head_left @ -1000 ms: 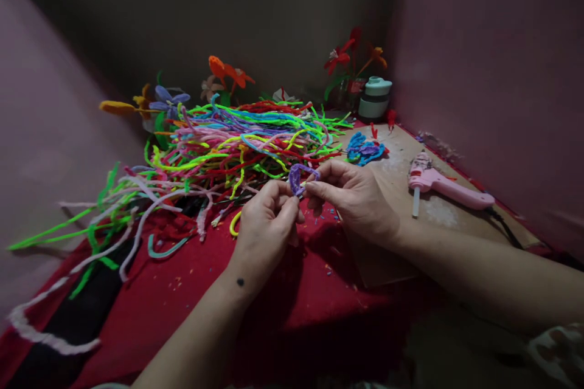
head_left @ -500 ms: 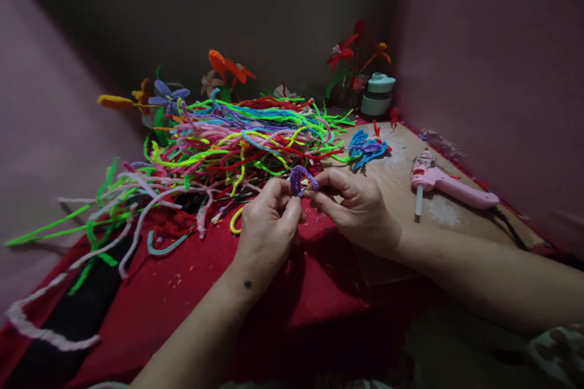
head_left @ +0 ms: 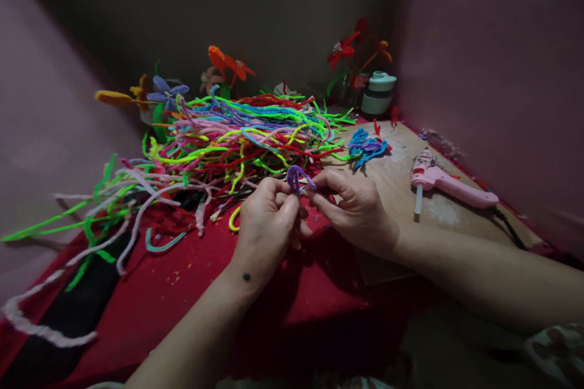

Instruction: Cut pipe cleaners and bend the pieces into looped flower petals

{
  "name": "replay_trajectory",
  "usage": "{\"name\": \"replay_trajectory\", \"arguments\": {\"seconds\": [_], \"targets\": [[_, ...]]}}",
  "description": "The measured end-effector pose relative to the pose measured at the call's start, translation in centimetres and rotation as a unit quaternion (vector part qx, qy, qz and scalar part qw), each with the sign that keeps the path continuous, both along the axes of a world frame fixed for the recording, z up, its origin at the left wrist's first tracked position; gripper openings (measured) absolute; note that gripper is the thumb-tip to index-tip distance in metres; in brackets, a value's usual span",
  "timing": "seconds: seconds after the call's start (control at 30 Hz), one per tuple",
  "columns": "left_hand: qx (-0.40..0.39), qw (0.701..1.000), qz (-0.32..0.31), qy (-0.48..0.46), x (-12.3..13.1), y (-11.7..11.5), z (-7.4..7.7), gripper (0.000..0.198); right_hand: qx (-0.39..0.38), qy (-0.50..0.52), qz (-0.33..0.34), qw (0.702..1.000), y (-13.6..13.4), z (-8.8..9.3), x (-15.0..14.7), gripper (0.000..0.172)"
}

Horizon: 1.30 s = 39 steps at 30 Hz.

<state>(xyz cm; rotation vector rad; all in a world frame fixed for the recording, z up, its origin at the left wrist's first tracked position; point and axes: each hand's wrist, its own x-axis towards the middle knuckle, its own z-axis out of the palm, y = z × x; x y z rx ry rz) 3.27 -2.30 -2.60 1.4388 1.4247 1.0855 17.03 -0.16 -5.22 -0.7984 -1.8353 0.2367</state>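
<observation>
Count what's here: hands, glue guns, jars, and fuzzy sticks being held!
Hands: 2, left hand and right hand
Glue guns: 1, the pink glue gun
Jars: 1, the mint jar
Held fuzzy sticks: 1, the purple fuzzy stick
Total: 5

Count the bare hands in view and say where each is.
2. The left hand pinches the small purple fuzzy pipe-cleaner loop from its left side; the right hand pinches it from the right, both over the red cloth. None seems hidden.
</observation>
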Motion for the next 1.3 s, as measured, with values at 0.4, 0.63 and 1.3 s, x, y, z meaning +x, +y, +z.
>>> {"name": "replay_trajectory", "arguments": {"seconds": [0.4,0.63,1.3], "targets": [[-0.028,0.995,-0.084,-0.038,-0.3,0.2,0.0,0.015,-0.361,0.174,0.127,0.907,0.9,0.8,-0.1,0.008],[-0.053,0.992,-0.088,-0.072,-0.5,0.5,0.0,0.011,-0.46,0.216,0.165,0.845,1.6,0.9,0.0,0.019],[-0.084,0.988,-0.113,0.056,-1.1,1.5,-0.7,0.009,-0.507,0.277,0.266,0.772,2.5,-0.3,0.0,0.019]]}}
